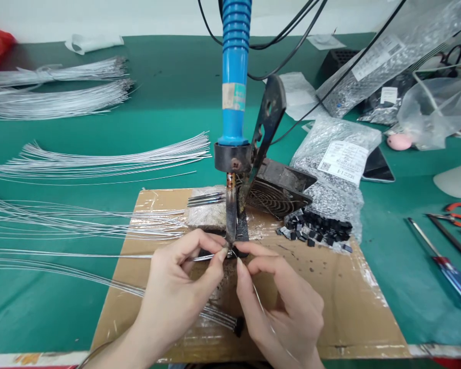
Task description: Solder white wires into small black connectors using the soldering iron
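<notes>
A blue-handled soldering iron (234,97) is clamped upright in a black stand, its tip pointing down. Just below the tip, my left hand (188,277) pinches the ends of thin white wires (138,255), which trail off to the left. My right hand (284,302) holds a thin strand of solder wire (258,297) between thumb and index finger, its end close to the tip. The fingertips hide the exact joint. Under my left hand, more wires with a dark end piece (236,326) lie on the cardboard (330,307).
White wire bundles (61,97) lie on the green mat at left. A black fan (280,187) stands behind the iron. Small black parts (318,228) spill from a plastic bag (334,164). At right are a screwdriver (445,266) and orange-handled pliers (457,218).
</notes>
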`<state>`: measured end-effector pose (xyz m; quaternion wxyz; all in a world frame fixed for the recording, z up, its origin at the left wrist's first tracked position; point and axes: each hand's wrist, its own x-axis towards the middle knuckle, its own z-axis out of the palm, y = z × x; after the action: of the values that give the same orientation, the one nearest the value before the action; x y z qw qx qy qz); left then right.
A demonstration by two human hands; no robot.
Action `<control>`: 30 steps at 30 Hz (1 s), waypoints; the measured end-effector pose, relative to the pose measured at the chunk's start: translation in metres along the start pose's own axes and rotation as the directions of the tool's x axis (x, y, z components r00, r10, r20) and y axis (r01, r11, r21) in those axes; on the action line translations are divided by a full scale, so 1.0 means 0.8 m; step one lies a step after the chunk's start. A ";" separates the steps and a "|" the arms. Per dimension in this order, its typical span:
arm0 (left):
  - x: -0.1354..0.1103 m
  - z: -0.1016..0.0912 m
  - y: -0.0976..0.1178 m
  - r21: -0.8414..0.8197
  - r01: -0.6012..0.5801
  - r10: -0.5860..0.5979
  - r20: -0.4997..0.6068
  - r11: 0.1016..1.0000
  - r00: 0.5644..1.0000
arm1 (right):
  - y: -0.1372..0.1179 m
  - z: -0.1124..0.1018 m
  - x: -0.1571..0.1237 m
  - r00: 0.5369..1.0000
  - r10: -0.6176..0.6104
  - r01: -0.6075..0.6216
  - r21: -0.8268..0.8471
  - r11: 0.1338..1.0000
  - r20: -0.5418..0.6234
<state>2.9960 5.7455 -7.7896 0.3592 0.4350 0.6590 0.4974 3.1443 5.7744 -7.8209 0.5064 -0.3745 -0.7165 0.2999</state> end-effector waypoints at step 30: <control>-0.005 -0.004 -0.003 0.019 0.048 -0.048 -0.003 0.999 0.999 | 0.005 -0.011 -0.004 0.991 0.124 -0.126 0.027 0.992 0.049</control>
<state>2.9944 5.7403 -7.7907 0.3662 0.4217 0.6745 0.4829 3.1540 5.7742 -7.8226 0.4750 -0.4039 -0.6989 0.3505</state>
